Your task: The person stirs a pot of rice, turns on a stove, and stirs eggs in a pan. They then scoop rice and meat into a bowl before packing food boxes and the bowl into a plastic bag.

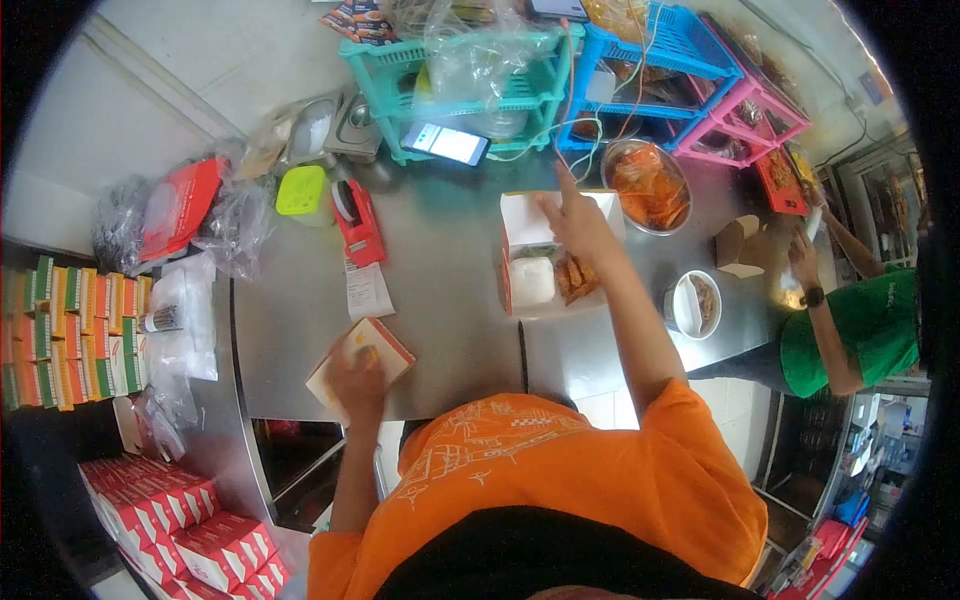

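Observation:
My left hand (357, 378) is curled over a white cardboard food box (392, 343) with red edges at the table's front left; its fingertips are slightly blurred. The box sits at an angle, and the hand hides part of its top. My right hand (585, 228) holds nothing, its index finger stretched out and its thumb apart. It is above the raised lid of an open food box (517, 213). Inside that box are a white block of rice (532, 281), brown fried pieces (574, 279) and something green behind the rice.
A red tape dispenser (362, 225), paper receipt (368, 290) and lime-green container (304, 194) stand left. Behind are a lit phone (445, 143) and plastic racks (460, 95). A metal bowl (647, 185) and white tub (692, 304) are right, near a co-worker in green (860, 335).

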{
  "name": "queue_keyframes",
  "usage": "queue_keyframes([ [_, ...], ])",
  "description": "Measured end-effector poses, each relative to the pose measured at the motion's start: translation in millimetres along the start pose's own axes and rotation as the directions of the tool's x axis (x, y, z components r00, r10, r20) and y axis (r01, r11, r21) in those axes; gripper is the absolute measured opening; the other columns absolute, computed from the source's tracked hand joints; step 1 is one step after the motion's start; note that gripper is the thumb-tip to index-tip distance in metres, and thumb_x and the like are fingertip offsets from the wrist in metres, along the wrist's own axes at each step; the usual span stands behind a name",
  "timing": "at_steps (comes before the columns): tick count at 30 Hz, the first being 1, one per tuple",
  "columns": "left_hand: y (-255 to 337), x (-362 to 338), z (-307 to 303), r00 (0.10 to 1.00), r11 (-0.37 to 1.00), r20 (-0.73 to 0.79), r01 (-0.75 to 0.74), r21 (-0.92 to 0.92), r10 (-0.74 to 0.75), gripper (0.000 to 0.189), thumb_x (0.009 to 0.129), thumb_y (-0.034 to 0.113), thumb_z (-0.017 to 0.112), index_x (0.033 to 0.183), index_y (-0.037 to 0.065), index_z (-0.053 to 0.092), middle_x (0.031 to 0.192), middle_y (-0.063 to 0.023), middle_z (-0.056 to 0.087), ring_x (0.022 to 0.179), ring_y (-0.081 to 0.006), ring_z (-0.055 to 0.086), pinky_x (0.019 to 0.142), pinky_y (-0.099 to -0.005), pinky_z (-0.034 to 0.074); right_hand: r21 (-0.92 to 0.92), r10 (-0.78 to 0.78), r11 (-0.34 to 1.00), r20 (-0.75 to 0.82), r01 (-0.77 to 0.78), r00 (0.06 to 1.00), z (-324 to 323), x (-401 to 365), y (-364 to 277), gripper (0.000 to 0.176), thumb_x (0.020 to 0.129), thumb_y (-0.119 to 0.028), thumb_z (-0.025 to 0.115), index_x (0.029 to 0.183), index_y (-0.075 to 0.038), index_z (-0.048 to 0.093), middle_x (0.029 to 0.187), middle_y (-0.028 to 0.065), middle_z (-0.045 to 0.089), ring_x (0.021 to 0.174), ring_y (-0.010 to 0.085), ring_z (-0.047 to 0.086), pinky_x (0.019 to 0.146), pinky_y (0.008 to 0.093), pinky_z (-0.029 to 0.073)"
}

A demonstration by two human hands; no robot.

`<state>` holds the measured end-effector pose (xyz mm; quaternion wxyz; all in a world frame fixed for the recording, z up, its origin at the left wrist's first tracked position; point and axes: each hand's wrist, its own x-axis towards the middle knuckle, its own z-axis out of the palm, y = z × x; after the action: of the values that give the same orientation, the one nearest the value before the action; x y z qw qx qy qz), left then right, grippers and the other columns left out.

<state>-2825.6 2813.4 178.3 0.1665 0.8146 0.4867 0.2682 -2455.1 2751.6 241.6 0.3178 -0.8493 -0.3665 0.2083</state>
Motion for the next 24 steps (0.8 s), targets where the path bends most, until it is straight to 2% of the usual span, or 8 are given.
queue_keyframes([
  [1,-24.6,-15.0,43.0,0.918,0.85,0.357,-0.323,0.416,0.174,0.012,0.073,0.016,0.055,0.079,0.006,0.058,0.093,-0.0122,0.058,0.089,-0.0286,0.054,0.077,-0.0396,0.042,-0.066,-0.121,0.991,-0.059,0.117,0.991,8.7,10.6,18.0,0.048,0.086,-0.037,0.047,0.115,0.0,0.045,0.081,0.025,0.06,0.081,0.0404,0.057,0.071,0.0464,0.044],
  [2,34.3,4.2,32.2,0.766,0.808,0.314,-0.589,-0.009,0.561,0.01,0.072,0.012,0.052,0.074,0.005,0.058,0.082,-0.0093,0.058,0.081,-0.0268,0.055,0.069,-0.0382,0.045,-0.137,-0.245,0.964,-0.111,0.23,0.963,14.0,17.2,25.4,0.048,0.087,-0.041,0.044,0.111,0.001,0.049,0.08,0.0275,0.059,0.081,0.0418,0.056,0.071,0.0469,0.043],
  [4,71.7,-23.7,83.5,0.556,0.842,0.64,-0.436,-0.318,0.53,0.013,0.075,0.015,0.051,0.079,0.007,0.06,0.084,-0.0114,0.058,0.081,-0.0277,0.056,0.07,-0.039,0.045,-0.102,-0.237,0.967,-0.016,0.234,0.971,8.5,12.5,9.6,0.047,0.088,-0.042,0.042,0.104,0.001,0.051,0.08,0.0281,0.058,0.082,0.0426,0.055,0.071,0.0471,0.042],
  [5,98.6,-25.1,104.7,0.194,0.818,0.832,-0.394,-0.419,0.52,0.024,0.08,0.024,0.051,0.096,0.008,0.059,0.102,-0.0129,0.057,0.096,-0.0297,0.053,0.083,-0.0406,0.042,-0.073,-0.221,0.971,0.082,0.227,0.972,6.0,8.0,-2.0,0.048,0.088,-0.043,0.04,0.098,0.002,0.053,0.08,0.0286,0.058,0.082,0.0434,0.055,0.071,0.0473,0.042],
  [8,80.9,-60.3,157.9,0.28,0.657,0.648,-0.599,-0.458,0.708,0.043,0.082,0.035,0.051,0.115,0.008,0.051,0.126,-0.0137,0.044,0.117,-0.0328,0.04,0.095,-0.0445,0.035,-0.056,-0.239,0.967,0.148,0.25,0.96,3.5,-8.8,-32.4,0.044,0.088,-0.042,0.041,0.087,0.0,0.055,0.079,0.0255,0.058,0.08,0.0431,0.054,0.069,0.0461,0.042],
  [14,68.0,-48.2,116.4,0.285,0.761,0.879,-0.636,-0.125,0.382,0.071,0.078,0.042,0.056,0.133,0.007,0.028,0.143,-0.0138,0.017,0.131,-0.0341,0.016,0.102,-0.0537,0.019,-0.16,-0.348,0.898,0.31,0.409,0.885,21.9,-15.3,-35.8,0.036,0.086,-0.037,0.046,0.083,-0.002,0.056,0.075,0.0226,0.058,0.075,0.0419,0.054,0.067,0.0463,0.041],
  [20,42.0,-23.2,82.3,0.638,0.889,0.736,-0.445,0.113,0.225,0.071,0.079,0.036,0.055,0.134,0.004,0.023,0.142,-0.0186,0.015,0.131,-0.0343,0.018,0.103,-0.0536,0.018,-0.025,-0.63,0.749,0.283,0.662,0.723,29.5,-56.3,-23.5,0.036,0.076,-0.016,0.061,0.109,-0.007,0.047,0.076,0.0186,0.06,0.074,0.0382,0.058,0.065,0.0431,0.046],
  [24,57.3,9.2,71.8,0.849,0.996,0.522,-0.073,-0.04,0.083,0.076,0.075,0.026,0.062,0.135,0.005,0.022,0.141,-0.0212,0.015,0.13,-0.0355,0.019,0.103,-0.0499,0.02,0.007,-0.349,0.922,0.442,0.386,0.826,7.4,-100.9,-23.3,0.053,0.074,-0.016,0.063,0.121,-0.009,0.039,0.085,0.0187,0.061,0.082,0.0364,0.059,0.071,0.0414,0.047],
])
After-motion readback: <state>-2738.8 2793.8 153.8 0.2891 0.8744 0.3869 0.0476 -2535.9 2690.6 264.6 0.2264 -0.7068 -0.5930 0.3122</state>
